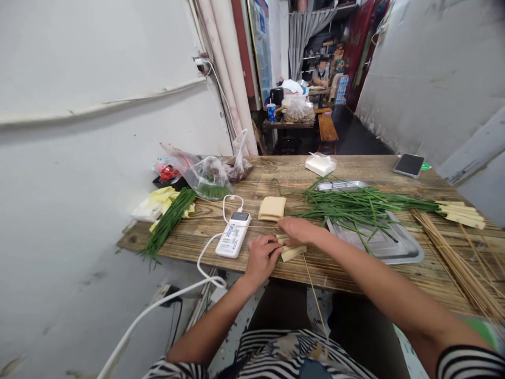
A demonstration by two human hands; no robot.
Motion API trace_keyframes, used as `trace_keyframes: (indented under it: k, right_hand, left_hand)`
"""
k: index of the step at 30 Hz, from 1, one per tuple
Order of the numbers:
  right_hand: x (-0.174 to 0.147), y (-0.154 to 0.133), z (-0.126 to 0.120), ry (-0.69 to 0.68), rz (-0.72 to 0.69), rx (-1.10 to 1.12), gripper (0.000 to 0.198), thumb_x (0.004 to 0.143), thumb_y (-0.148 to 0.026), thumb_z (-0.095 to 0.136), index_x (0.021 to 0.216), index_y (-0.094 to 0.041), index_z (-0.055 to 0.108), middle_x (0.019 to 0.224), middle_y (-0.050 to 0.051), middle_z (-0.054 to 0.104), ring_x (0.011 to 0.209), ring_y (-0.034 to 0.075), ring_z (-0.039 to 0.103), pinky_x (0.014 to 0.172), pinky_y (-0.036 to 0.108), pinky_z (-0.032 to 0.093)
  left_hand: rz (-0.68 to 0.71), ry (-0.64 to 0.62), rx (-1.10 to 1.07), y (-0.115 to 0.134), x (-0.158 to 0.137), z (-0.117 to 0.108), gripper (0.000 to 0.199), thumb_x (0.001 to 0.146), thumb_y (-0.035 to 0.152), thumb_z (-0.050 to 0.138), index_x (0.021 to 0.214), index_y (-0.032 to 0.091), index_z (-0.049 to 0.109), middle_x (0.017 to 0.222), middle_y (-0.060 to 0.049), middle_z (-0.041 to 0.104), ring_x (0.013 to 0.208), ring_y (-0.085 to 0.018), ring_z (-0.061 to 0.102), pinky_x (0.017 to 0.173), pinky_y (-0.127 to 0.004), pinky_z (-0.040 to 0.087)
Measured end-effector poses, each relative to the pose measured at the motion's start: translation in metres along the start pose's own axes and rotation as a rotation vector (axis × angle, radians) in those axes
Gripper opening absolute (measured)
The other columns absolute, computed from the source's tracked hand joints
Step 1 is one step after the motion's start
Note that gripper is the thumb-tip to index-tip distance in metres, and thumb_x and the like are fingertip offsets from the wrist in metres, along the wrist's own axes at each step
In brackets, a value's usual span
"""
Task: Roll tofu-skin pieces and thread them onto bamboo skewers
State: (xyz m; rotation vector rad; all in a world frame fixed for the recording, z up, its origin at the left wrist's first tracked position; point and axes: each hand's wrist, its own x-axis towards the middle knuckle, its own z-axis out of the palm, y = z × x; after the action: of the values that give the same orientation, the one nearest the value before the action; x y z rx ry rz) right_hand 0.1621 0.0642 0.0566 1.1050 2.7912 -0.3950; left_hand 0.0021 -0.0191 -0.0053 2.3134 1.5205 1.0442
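Near the front edge of the table, my left hand has its fingers closed at the left end of some rolled tofu sheets. From the other side my right hand reaches over the same rolls, its fingers curled down on them and partly hidden. A thin bamboo skewer runs from the rolls toward my lap. Just beyond my hands lies a square stack of tofu sheets. Long green chives lie across a metal tray to the right.
A white power bank with cables lies left of my hands. More chives and plastic bags are further left. Rolled pieces, bamboo skewers and a phone are right. A tissue pack sits behind; a person sits far back.
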Motion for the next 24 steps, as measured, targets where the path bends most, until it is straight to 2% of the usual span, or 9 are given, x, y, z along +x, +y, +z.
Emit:
trace_keyframes:
  k: [4, 8, 11, 15, 19, 24]
  right_hand:
    - [0.003, 0.006, 0.003, -0.045, 0.016, 0.065, 0.033, 0.069, -0.025, 0.066, 0.099, -0.015, 0.059, 0.103, 0.010, 0.065, 0.090, 0.022, 0.061, 0.067, 0.023, 0.042]
    - [0.002, 0.010, 0.007, -0.008, 0.040, 0.134, 0.035, 0.070, -0.027, 0.066, 0.102, -0.014, 0.060, 0.101, 0.011, 0.067, 0.089, 0.021, 0.062, 0.066, 0.022, 0.042]
    - [0.002, 0.010, 0.007, -0.008, 0.044, 0.160, 0.038, 0.069, -0.029, 0.068, 0.104, -0.014, 0.062, 0.101, 0.010, 0.068, 0.089, 0.022, 0.062, 0.067, 0.022, 0.041]
    - [0.003, 0.011, 0.007, -0.035, 0.033, 0.156, 0.036, 0.069, -0.025, 0.067, 0.103, -0.015, 0.065, 0.099, 0.009, 0.069, 0.087, 0.021, 0.063, 0.065, 0.021, 0.040]
    - [0.005, 0.012, 0.009, -0.044, 0.047, 0.154, 0.034, 0.071, -0.030, 0.066, 0.102, -0.016, 0.065, 0.096, 0.008, 0.069, 0.083, 0.020, 0.063, 0.062, 0.021, 0.039]
    - [0.004, 0.011, 0.011, -0.031, 0.084, 0.113, 0.034, 0.068, -0.032, 0.068, 0.097, -0.015, 0.064, 0.097, 0.009, 0.068, 0.084, 0.020, 0.062, 0.061, 0.021, 0.038]
  left_hand:
    - [-0.001, 0.029, -0.038, -0.007, 0.006, 0.004, 0.015, 0.087, 0.022, 0.059, 0.096, 0.022, 0.070, 0.101, -0.005, 0.069, 0.095, -0.021, 0.060, 0.086, -0.039, 0.038]
    - [-0.016, 0.013, 0.057, -0.007, 0.017, 0.000, 0.018, 0.084, 0.026, 0.063, 0.100, 0.022, 0.070, 0.109, -0.006, 0.069, 0.100, -0.025, 0.057, 0.087, -0.043, 0.037]
    - [-0.010, -0.083, 0.104, -0.002, 0.024, -0.009, 0.023, 0.082, 0.037, 0.064, 0.102, 0.025, 0.070, 0.103, -0.005, 0.071, 0.104, -0.027, 0.054, 0.090, -0.046, 0.034]
    - [0.076, -0.227, 0.084, 0.000, 0.022, -0.014, 0.043, 0.067, 0.049, 0.075, 0.105, 0.029, 0.069, 0.124, -0.005, 0.062, 0.120, -0.030, 0.047, 0.101, -0.049, 0.026]
    - [0.064, -0.156, 0.030, -0.006, 0.014, -0.006, 0.034, 0.070, 0.040, 0.077, 0.101, 0.030, 0.070, 0.128, -0.006, 0.060, 0.116, -0.025, 0.055, 0.106, -0.051, 0.020]
    - [0.098, -0.125, -0.050, -0.013, 0.010, 0.001, 0.027, 0.067, 0.037, 0.079, 0.090, 0.025, 0.072, 0.123, -0.008, 0.063, 0.110, -0.025, 0.060, 0.103, -0.047, 0.029]
